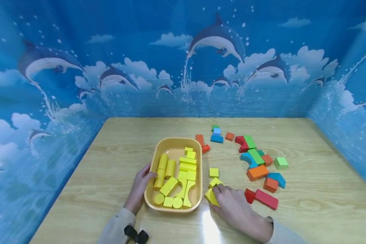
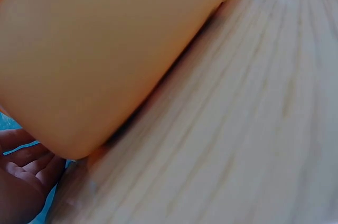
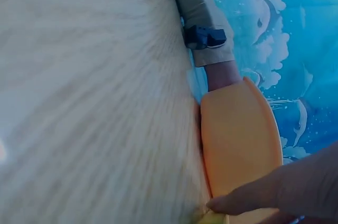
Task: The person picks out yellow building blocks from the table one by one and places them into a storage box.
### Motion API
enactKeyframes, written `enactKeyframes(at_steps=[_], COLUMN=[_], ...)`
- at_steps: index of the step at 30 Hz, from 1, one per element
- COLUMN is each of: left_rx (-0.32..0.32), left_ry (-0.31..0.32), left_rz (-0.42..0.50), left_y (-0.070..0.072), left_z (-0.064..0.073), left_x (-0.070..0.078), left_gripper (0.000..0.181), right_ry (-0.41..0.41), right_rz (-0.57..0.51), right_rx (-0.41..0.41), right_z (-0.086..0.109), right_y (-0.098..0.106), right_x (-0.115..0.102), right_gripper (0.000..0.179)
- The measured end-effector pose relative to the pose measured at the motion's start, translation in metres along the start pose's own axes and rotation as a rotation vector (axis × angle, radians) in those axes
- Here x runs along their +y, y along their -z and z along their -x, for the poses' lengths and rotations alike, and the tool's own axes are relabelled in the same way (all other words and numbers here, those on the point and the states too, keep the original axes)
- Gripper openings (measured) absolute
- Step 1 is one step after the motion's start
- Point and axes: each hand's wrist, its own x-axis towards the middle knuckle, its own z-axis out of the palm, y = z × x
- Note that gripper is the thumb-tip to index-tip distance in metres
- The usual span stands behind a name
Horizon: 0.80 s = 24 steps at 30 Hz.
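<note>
A peach-coloured plastic tub [image 1: 174, 145] stands on the table, with several yellow wooden blocks [image 1: 169, 186] inside: cylinders, cubes, bars and arches. My left hand [image 1: 140, 186] holds the tub's left side, thumb over the rim and fingers along the outer wall. In the left wrist view the tub's wall [image 2: 105, 55] fills much of the frame. Right of the tub, my right hand [image 1: 236, 206] reaches down and grips a yellow block [image 1: 211, 197], whose far part the fingers hide. A second yellow block [image 1: 214, 182] touches the fingertips. Just beyond lies a yellow cube [image 1: 214, 172].
Right of my right hand lie loose blocks: a red bar [image 1: 266, 199], an orange block [image 1: 257, 173], a blue arch [image 1: 249, 160] and a light green cube [image 1: 281, 163]. Further back are a blue block [image 1: 217, 139] and a red cylinder [image 1: 205, 148]. A dolphin-print curtain [image 1: 183, 84] encloses the table.
</note>
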Motion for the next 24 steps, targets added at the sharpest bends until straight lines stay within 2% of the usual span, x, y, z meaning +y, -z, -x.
enactKeyframes(at_steps=[2, 4, 8, 10, 12, 14, 17, 19, 21, 23, 24], left_rx=[0.001, 0.003, 0.009, 0.012, 0.011, 0.011, 0.01, 0.009, 0.003, -0.003, -0.007], left_ry=[0.0, 0.001, 0.002, 0.001, -0.002, -0.006, -0.01, -0.006, -0.009, -0.006, -0.005], left_rz=[0.004, 0.007, 0.005, 0.004, 0.003, -0.001, -0.008, -0.011, -0.001, 0.008, 0.013], left_y=[0.0, 0.0, 0.001, 0.001, 0.001, 0.001, 0.002, 0.003, 0.002, 0.001, 0.0], left_z=[0.0, 0.0, 0.0, 0.0, 0.0, -0.001, -0.002, -0.002, -0.001, 0.0, 0.001], left_x=[0.0, 0.001, 0.001, 0.001, 0.002, 0.003, 0.005, 0.006, 0.005, 0.002, 0.001], left_gripper=[0.062, 0.062, 0.063, 0.063, 0.063, 0.062, 0.063, 0.063, 0.063, 0.064, 0.064], right_ry=[-0.035, -0.075, -0.142, -0.142, -0.074, 0.027, 0.17, 0.208, 0.224, 0.221, 0.232], right_rz=[0.007, -0.035, -0.217, -0.295, -0.369, -0.469, -0.743, -0.985, -1.172, -1.284, -1.304], right_rx=[-0.019, -0.069, -0.224, -0.273, -0.268, -0.234, -0.201, -0.238, -0.276, -0.295, -0.289], right_z=[-0.002, -0.007, -0.019, -0.023, -0.027, -0.032, -0.045, -0.055, -0.066, -0.076, -0.08], right_y=[0.0, 0.003, 0.014, 0.023, 0.032, 0.039, 0.046, 0.046, 0.041, 0.035, 0.033], right_x=[0.001, 0.004, 0.016, 0.023, 0.032, 0.043, 0.062, 0.069, 0.072, 0.07, 0.067], right_gripper=[0.039, 0.033, 0.027, 0.03, 0.034, 0.034, 0.039, 0.045, 0.044, 0.041, 0.036])
